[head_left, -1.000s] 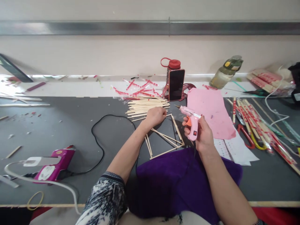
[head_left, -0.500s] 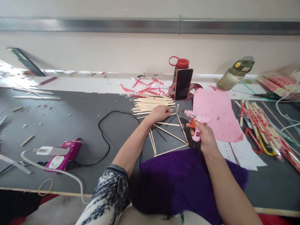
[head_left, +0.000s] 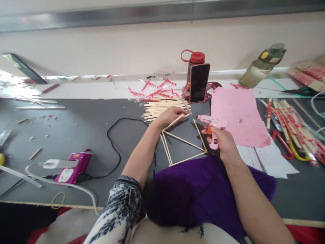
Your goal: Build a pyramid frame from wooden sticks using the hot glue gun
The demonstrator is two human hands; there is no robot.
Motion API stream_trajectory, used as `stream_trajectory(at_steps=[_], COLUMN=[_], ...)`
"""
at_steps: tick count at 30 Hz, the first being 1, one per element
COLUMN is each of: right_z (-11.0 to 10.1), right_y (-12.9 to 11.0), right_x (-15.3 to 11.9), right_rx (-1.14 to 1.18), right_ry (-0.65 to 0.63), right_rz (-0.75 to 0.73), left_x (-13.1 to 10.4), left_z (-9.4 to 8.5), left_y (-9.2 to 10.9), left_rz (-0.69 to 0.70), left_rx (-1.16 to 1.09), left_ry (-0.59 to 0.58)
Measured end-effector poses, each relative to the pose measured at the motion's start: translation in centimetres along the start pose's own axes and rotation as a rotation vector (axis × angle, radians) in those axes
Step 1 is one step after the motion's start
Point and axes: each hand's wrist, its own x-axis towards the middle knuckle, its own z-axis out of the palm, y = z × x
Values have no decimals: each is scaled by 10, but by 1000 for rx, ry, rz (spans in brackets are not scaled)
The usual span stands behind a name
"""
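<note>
My right hand [head_left: 224, 140] is wrapped round the handle of a pink glue gun [head_left: 212, 119], with fingers at its orange trigger. The gun's nozzle points left, close to the end of a stick by my left hand. My left hand [head_left: 172, 115] pinches a thin wooden stick [head_left: 175, 122] that slants up from the corner of a stick frame [head_left: 186, 158] on the grey table. A short stick [head_left: 186, 105] tilts beside those fingertips; what supports it is hard to see. Just behind my left hand lies a pile of wooden sticks [head_left: 154, 110].
A purple cloth [head_left: 182, 193] lies in front of the frame. Behind stand a phone [head_left: 199, 83] and a red-lidded bottle [head_left: 197, 57]. Pink paper [head_left: 238, 118], scissors [head_left: 283, 145] and wrapped sticks [head_left: 291, 125] are to the right. A magenta power box [head_left: 73, 167] with cables sits left.
My left hand has raised one end of the upper stick off the table. The short stick now tilts to the left, and the glue gun's nozzle is nearer to the stick ends. The view has shifted slightly.
</note>
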Motion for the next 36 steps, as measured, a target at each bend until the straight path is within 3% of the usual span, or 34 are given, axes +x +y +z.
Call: stream_trajectory(at_steps=[7,17,26,36], right_z=[1,3,2,5], right_y=[0,-2,1,-1], right_x=[-2,-4,0,-1], right_rx=[-7,5,62,56], right_ry=[12,7,-20,8], right_rz=[-24,8,9,17], left_x=[2,6,4,7], left_z=[-3,-3,-4,-3], left_y=[0,-2,-1,-7], left_rz=[52,72,-2,-59], left_rx=[25,-105,-213,-230], left_ry=[-45,-96,-181,-160])
